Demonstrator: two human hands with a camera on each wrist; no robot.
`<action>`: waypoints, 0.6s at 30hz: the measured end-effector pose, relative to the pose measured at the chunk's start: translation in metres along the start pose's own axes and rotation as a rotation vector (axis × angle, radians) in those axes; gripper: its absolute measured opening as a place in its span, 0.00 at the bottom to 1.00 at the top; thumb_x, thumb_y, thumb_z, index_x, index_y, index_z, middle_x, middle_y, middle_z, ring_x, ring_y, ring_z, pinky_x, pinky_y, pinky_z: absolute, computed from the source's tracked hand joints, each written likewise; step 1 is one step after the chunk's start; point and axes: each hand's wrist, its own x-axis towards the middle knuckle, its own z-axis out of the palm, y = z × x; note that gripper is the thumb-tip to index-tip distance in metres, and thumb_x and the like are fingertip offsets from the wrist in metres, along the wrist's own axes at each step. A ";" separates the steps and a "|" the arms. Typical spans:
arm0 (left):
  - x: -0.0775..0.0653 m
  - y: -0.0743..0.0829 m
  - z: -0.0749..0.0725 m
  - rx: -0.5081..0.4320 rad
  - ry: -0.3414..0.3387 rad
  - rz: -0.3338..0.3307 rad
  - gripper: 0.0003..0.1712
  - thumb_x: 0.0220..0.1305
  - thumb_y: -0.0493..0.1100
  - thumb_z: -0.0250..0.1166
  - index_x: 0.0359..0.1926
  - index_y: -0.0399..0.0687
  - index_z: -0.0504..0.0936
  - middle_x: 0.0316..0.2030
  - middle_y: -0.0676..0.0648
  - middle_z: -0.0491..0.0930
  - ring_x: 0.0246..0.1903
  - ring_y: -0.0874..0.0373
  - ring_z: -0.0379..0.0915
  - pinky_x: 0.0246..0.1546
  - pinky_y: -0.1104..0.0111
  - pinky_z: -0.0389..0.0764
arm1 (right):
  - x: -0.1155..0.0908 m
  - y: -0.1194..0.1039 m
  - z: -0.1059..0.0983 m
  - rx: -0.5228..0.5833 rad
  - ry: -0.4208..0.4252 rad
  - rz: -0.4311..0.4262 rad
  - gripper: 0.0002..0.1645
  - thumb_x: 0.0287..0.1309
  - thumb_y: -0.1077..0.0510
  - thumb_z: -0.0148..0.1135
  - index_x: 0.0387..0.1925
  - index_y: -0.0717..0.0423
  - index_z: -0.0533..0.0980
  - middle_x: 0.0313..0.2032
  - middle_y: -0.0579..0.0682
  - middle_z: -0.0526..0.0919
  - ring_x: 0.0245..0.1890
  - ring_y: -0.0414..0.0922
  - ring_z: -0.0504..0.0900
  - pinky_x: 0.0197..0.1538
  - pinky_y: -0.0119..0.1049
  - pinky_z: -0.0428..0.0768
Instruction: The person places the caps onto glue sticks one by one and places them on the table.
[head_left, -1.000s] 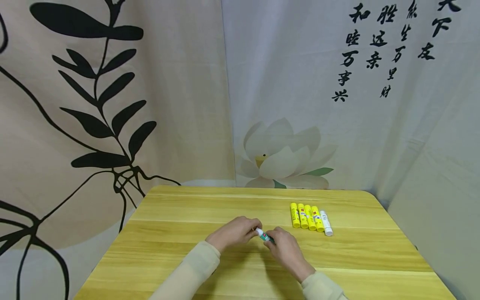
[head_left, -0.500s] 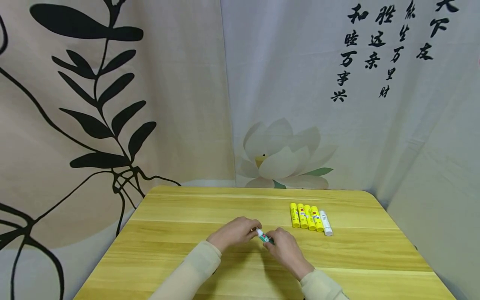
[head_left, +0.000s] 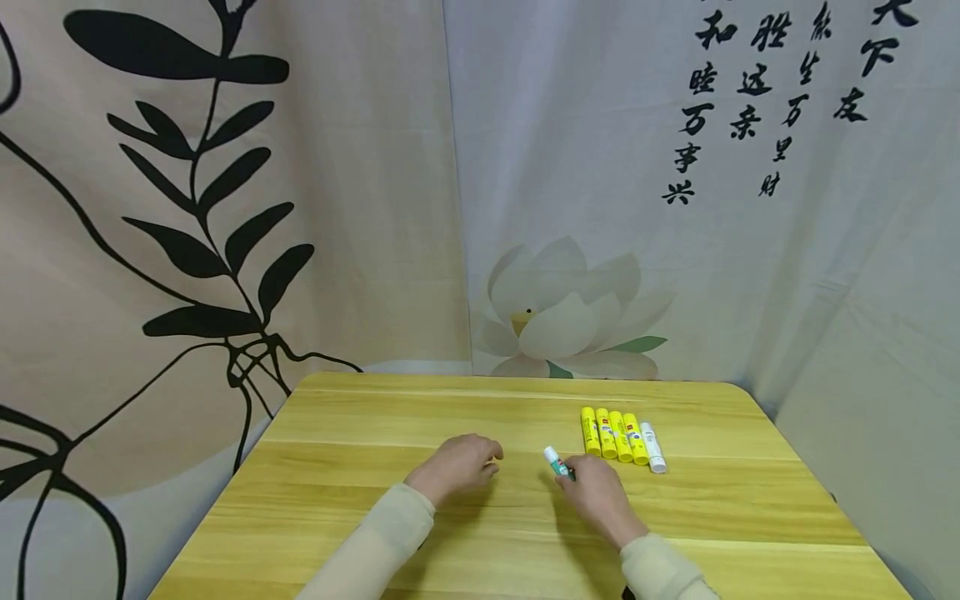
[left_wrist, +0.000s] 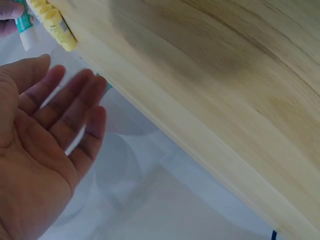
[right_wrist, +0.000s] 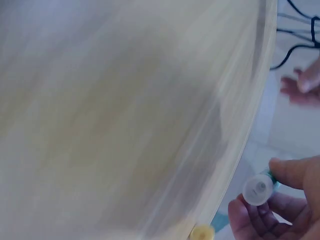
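A small glue stick [head_left: 558,463] with a white cap and a green label is pinched in my right hand [head_left: 600,500], above the middle of the table. Seen from the right wrist, the round white cap [right_wrist: 257,190] faces the camera, held between thumb and fingers. My left hand [head_left: 459,467] is apart from it, to the left, holding nothing. In the left wrist view that left hand [left_wrist: 45,140] has its palm in sight and fingers loosely bent.
Several yellow glue sticks [head_left: 615,436] lie side by side at the table's right rear, with one white stick [head_left: 652,447] at the right end of the row. The wooden table [head_left: 420,408] reaches back to a printed curtain [head_left: 375,208].
My left hand has let go of the glue stick's white end and drawn slightly left. My right hand has moved right with the stick.
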 end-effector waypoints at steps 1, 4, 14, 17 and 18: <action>0.000 -0.001 0.000 0.022 -0.007 -0.018 0.12 0.68 0.44 0.66 0.50 0.47 0.84 0.44 0.51 0.85 0.43 0.58 0.82 0.43 0.67 0.82 | 0.002 0.004 -0.003 -0.010 0.009 0.020 0.08 0.60 0.60 0.67 0.36 0.62 0.83 0.23 0.47 0.76 0.21 0.41 0.70 0.23 0.34 0.70; -0.001 -0.002 0.001 0.073 -0.015 -0.066 0.12 0.66 0.46 0.67 0.48 0.48 0.85 0.44 0.51 0.85 0.44 0.56 0.82 0.42 0.66 0.82 | 0.005 0.018 -0.014 -0.039 0.039 0.060 0.08 0.60 0.59 0.66 0.35 0.62 0.83 0.23 0.47 0.76 0.22 0.43 0.71 0.24 0.36 0.70; -0.007 -0.009 0.000 0.115 -0.021 -0.151 0.12 0.66 0.46 0.67 0.46 0.46 0.85 0.41 0.49 0.85 0.41 0.55 0.82 0.37 0.66 0.83 | 0.015 0.076 -0.070 -0.120 0.083 0.138 0.18 0.62 0.59 0.57 0.44 0.70 0.80 0.32 0.58 0.82 0.26 0.48 0.74 0.29 0.44 0.74; -0.008 -0.010 -0.001 0.103 -0.025 -0.156 0.12 0.67 0.46 0.67 0.46 0.45 0.84 0.41 0.48 0.85 0.41 0.54 0.82 0.38 0.65 0.83 | 0.016 0.095 -0.083 -0.114 0.077 0.207 0.20 0.63 0.59 0.54 0.46 0.73 0.79 0.34 0.61 0.83 0.29 0.50 0.77 0.32 0.46 0.76; -0.008 -0.010 -0.001 0.101 -0.025 -0.155 0.12 0.67 0.46 0.67 0.46 0.45 0.84 0.41 0.48 0.85 0.42 0.53 0.82 0.38 0.65 0.83 | 0.015 0.101 -0.087 -0.109 0.076 0.234 0.20 0.63 0.59 0.54 0.46 0.73 0.79 0.35 0.62 0.83 0.30 0.51 0.78 0.33 0.47 0.77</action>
